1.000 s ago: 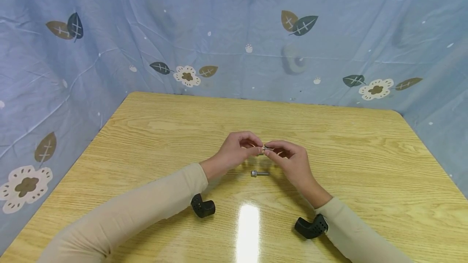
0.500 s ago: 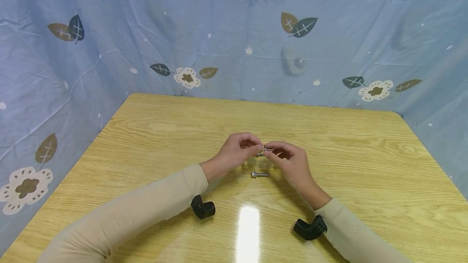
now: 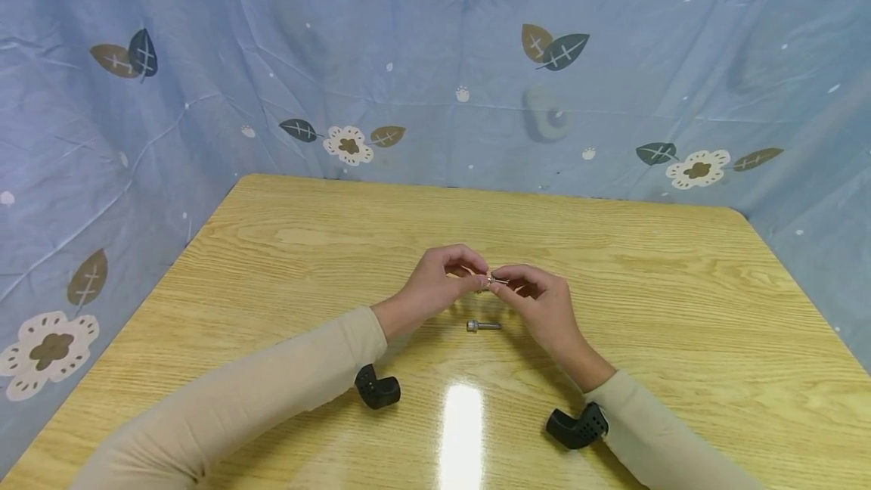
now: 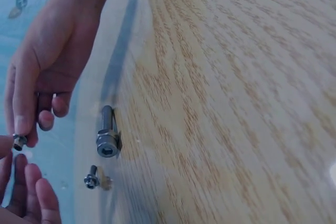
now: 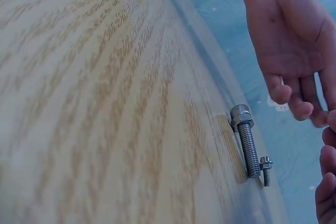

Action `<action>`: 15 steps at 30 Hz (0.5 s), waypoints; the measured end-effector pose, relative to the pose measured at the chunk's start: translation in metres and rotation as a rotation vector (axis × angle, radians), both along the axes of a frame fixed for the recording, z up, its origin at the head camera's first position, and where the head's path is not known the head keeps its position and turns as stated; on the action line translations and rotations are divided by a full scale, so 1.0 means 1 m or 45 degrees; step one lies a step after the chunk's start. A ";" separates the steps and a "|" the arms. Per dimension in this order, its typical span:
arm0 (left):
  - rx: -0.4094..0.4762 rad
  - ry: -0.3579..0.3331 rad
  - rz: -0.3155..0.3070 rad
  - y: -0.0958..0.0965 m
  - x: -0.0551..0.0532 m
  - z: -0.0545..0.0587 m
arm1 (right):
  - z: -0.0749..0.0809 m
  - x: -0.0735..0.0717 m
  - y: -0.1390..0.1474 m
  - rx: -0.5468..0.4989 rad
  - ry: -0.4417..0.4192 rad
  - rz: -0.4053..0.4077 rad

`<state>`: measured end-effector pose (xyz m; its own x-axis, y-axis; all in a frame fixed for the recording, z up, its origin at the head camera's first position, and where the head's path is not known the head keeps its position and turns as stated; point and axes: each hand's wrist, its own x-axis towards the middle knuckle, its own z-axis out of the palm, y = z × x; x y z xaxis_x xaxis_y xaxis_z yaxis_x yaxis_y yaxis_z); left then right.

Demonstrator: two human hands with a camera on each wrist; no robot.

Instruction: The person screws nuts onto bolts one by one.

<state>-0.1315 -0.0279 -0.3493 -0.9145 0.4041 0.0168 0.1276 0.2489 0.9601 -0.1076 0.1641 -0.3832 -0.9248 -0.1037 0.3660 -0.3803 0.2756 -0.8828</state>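
In the head view my left hand (image 3: 438, 278) and right hand (image 3: 544, 301) meet over the table, fingertips close together. Between them is a small metal bolt (image 3: 500, 281), its shank pointing right. The right thumb and index finger pinch it; the left thumb and index finger grip its head end. In the left wrist view the bolt's head (image 4: 20, 142) shows at the fingertips. A larger socket-head bolt (image 3: 483, 326), with a nut up by its head, lies on the table below the hands. Another small bolt (image 4: 91, 178) lies beside it, mostly hidden by the left fingers in the head view.
The wood-grain table (image 3: 306, 248) reaches back to a blue patterned curtain (image 3: 435, 59), which also hangs at both sides. Black wrist mounts (image 3: 577, 428) stick out from the sleeves. A bright light reflection (image 3: 461, 429) lies on the near tabletop.
Both hands stay nearly in place. The left thumb has shifted slightly, covering more of the small bolt on the table. The held bolt tilts a little more down to the right.
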 end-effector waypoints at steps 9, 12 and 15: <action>0.005 -0.079 0.005 0.000 -0.002 -0.002 | 0.000 -0.001 -0.002 -0.013 -0.005 -0.014; 0.001 -0.045 0.009 0.000 -0.002 -0.002 | 0.000 -0.001 -0.003 0.011 -0.004 -0.018; -0.009 -0.004 0.011 0.000 -0.002 -0.001 | 0.000 -0.001 -0.003 0.028 -0.004 -0.014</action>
